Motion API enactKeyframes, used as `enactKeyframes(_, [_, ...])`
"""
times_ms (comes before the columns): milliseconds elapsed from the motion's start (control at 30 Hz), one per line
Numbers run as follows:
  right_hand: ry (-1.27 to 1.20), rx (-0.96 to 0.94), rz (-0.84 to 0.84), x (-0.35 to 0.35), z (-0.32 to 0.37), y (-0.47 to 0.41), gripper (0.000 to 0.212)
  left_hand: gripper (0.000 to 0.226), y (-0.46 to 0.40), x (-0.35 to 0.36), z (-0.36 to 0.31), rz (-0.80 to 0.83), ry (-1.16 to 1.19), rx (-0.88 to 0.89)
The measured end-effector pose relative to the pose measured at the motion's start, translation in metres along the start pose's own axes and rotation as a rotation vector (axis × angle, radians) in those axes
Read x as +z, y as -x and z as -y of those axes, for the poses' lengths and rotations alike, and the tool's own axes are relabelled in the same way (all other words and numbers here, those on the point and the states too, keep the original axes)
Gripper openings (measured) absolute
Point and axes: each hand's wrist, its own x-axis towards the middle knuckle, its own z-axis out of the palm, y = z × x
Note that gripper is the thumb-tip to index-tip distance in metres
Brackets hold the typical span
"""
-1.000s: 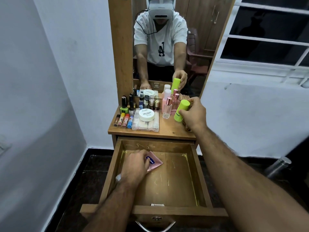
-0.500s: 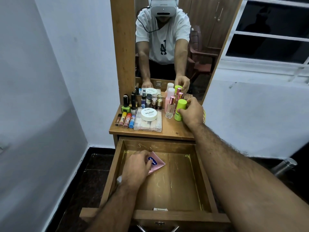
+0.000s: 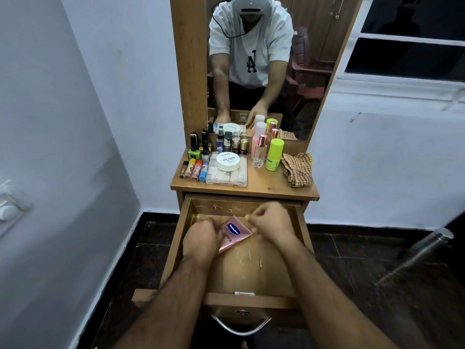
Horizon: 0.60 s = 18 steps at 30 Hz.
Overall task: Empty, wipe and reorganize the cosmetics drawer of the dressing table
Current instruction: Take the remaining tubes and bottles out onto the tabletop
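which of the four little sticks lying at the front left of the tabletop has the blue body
The blue stick, rightmost of the row, lying next to the clear palette case. The other three beside it are brown, yellow and red.

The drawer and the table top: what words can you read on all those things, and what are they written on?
"Vaseline": on the pink tube in the drawer, gripped by the left hand.
"Hya": lower on that tube; the rest is hidden.
"NAIL POLISH": on the white round tub.
Tub's top and bottom lines: too small to read.
Lip balm sticks and green bottle labels: too blurred.
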Motion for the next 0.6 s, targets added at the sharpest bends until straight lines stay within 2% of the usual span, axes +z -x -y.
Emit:
enactKeyframes(100, [-0.143,0.225,0.145,0.036,-0.024,0.003,0.016,0.029,0.001,0.0,-0.001,0.072,-0.036,-0.056])
enactKeyframes(200, [-0.335,0.327,0.232,0.05,-0.033,0.0,0.017,0.029,0.002,0.001,-0.002,0.115,-0.041,-0.07])
enactKeyframes(367, [-0.397,0.355,0.303,0.043,-0.034,0.0,0.033,0.031,0.004,0.005,-0.001,0.151,0.018,-0.019])
enactKeyframes(500, [-0.461,0.347,0.355,0.041,-0.033,0.005,0.026,0.034,0.004,0.001,-0.005,0.172,0.137,0.063])
enactKeyframes(600, [-0.549,0.306,0.368,0.031,-0.028,0.013,0.021,0.035,0.006,-0.006,-0.009,0.125,0.277,0.095])
